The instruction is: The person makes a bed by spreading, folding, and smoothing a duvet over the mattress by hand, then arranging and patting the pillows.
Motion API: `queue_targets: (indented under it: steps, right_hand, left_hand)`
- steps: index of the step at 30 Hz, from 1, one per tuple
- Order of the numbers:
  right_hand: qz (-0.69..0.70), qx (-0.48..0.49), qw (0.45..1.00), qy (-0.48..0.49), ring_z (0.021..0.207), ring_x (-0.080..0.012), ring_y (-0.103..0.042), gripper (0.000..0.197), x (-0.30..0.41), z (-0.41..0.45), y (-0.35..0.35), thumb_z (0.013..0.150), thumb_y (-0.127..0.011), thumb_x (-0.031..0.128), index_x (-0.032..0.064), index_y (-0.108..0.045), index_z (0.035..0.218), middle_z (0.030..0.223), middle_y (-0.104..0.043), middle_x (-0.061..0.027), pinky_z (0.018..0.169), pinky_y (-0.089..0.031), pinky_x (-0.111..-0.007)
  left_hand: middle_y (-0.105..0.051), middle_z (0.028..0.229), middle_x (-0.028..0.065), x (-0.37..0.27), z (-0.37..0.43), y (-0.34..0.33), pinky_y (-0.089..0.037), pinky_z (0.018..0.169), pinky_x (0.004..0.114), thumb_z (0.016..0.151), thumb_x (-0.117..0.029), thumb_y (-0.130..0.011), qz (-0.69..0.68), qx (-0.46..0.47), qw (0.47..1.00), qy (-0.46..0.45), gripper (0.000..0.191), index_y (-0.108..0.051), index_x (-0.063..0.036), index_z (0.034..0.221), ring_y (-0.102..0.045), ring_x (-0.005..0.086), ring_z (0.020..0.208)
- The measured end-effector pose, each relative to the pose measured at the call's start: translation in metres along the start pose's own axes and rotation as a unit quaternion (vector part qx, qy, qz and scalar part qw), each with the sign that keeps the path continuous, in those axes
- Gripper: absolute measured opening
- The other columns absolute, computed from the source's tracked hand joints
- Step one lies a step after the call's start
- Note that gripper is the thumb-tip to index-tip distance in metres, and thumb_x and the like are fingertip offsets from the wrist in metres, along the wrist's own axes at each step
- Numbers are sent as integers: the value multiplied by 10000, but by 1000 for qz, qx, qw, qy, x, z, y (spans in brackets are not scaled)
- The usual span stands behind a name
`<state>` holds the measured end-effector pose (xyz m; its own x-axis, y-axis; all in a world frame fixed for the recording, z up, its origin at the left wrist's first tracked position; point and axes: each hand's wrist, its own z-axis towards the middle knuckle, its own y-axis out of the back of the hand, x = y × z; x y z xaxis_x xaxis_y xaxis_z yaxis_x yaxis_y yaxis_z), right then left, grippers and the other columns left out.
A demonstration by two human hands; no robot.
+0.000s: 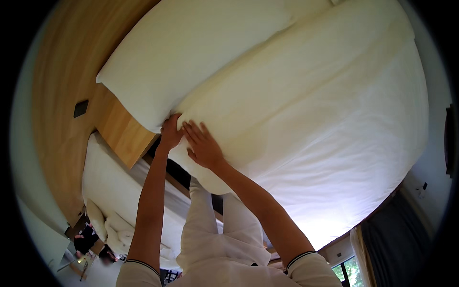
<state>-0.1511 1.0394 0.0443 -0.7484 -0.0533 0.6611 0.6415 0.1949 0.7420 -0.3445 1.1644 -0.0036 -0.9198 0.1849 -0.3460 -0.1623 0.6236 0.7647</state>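
Observation:
A white duvet (308, 107) covers most of the bed before me. Its upper edge meets a second white bedding piece (200, 39), likely a pillow or folded sheet, beside the wooden headboard. At the near corner of that edge, my left hand (173, 132) grips the duvet, with some fingers hidden in the fabric. My right hand (205, 145) lies palm down on the duvet just right of the left one, fingers extended. Soft creases run across the cloth from this corner.
A wooden bedside shelf (123, 129) stands left of the corner, below a dark wall plate (81, 108). Another bed (111, 179) with white bedding lies behind it. People (86, 238) are at lower left. A dark curtain (391, 229) hangs by a window (353, 271) at lower right.

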Motion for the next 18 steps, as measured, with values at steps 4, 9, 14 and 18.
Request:
queue_targets:
  steps: [4,9,14,18]
  right_hand:
    - [47,-4,995,91,1648,-297,-312,789,-26,-29,-8,959,-722,251,110,-423,1676,1773,-349,-124,1354,-241,-520]
    - [-90,-15,996,-23,1654,-292,-294,708,-97,-86,87,1017,-664,281,166,-434,1677,1772,-365,-60,1350,-245,-531]
    - [-182,-168,937,-247,1653,-377,-281,706,-114,-150,108,1080,-597,325,139,-363,1719,1792,-320,-123,1336,-201,-609]
    - [-190,-208,895,-345,1650,-421,-270,666,-66,-177,50,1086,-547,225,105,-361,1714,1792,-302,-165,1331,-200,-629]
  left_hand:
    - [-663,1398,180,3,-5,10,-465,1111,528,969,-394,-818,-101,6,994,-44,615,-579,-101,1454,-599,409,1311]
    - [-706,1290,201,-33,-26,13,-515,1059,480,943,-406,-853,-172,-59,983,-37,570,-649,-65,1353,-657,380,1237]
    - [-678,1293,203,-17,-35,12,-500,1086,480,916,-436,-873,-219,-90,968,-83,637,-638,-37,1353,-629,388,1245]
    - [-620,1354,233,-2,-51,0,-485,1113,492,839,-532,-924,-85,-133,984,-81,823,-602,-5,1382,-583,418,1276]
